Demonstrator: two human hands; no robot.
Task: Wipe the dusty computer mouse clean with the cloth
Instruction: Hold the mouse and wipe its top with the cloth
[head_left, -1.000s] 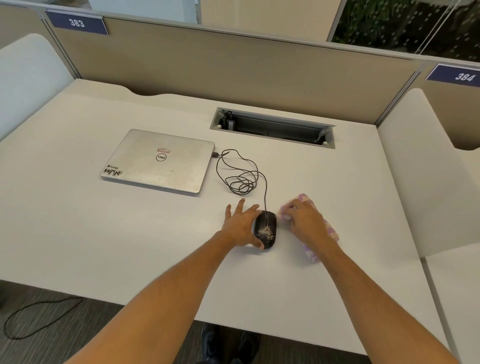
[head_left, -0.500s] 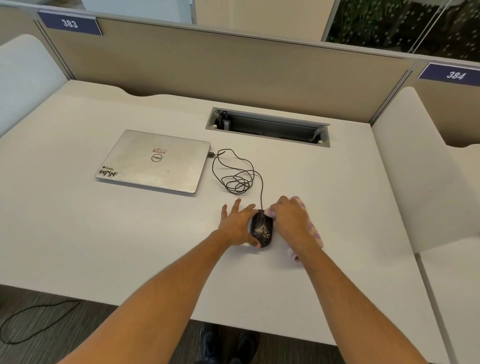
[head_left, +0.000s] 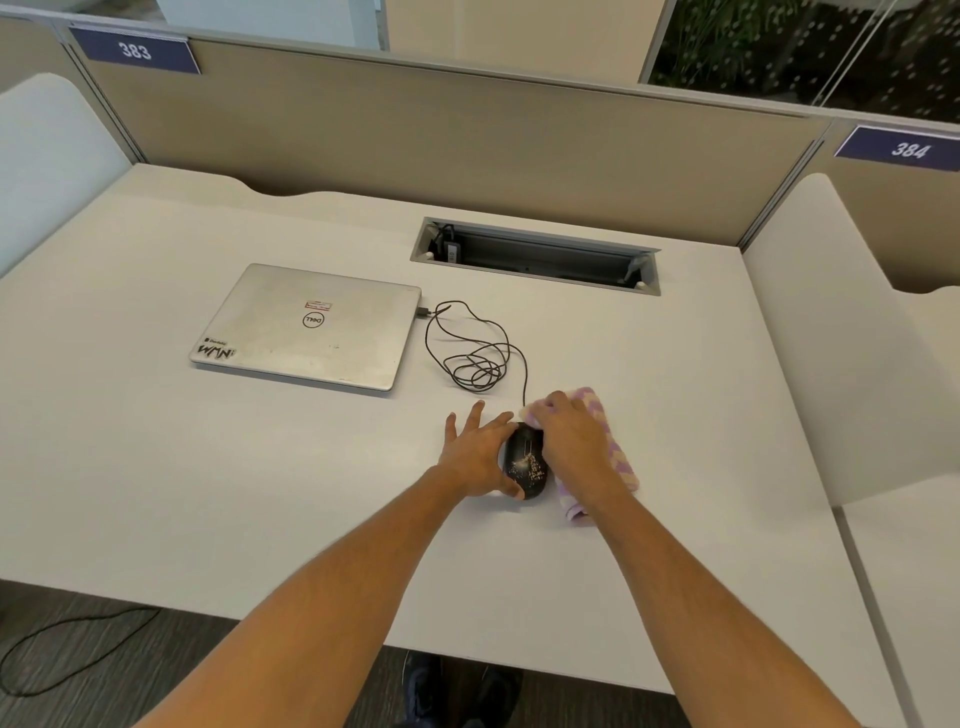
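Head: right hand (head_left: 569, 441) gripping cloth (head_left: 615, 457)

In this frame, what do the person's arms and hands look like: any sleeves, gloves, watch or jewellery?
Both forearms are bare from the frame's lower edge to the wrists: no sleeves show. The left hand and right hand wear no gloves, and no watch, ring or bracelet is visible.

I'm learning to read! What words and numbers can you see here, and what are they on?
"383" on the blue sign at the divider's left end.
"384" on the blue sign at the divider's right end.
"DELL", upside down, in the round logo on the closed laptop.
Big letters on the laptop's corner sticker: upside down, not clear enough to be sure.
Red-edged laptop sticker: too small to read.
Tag in the desk's cable slot: too small to read.
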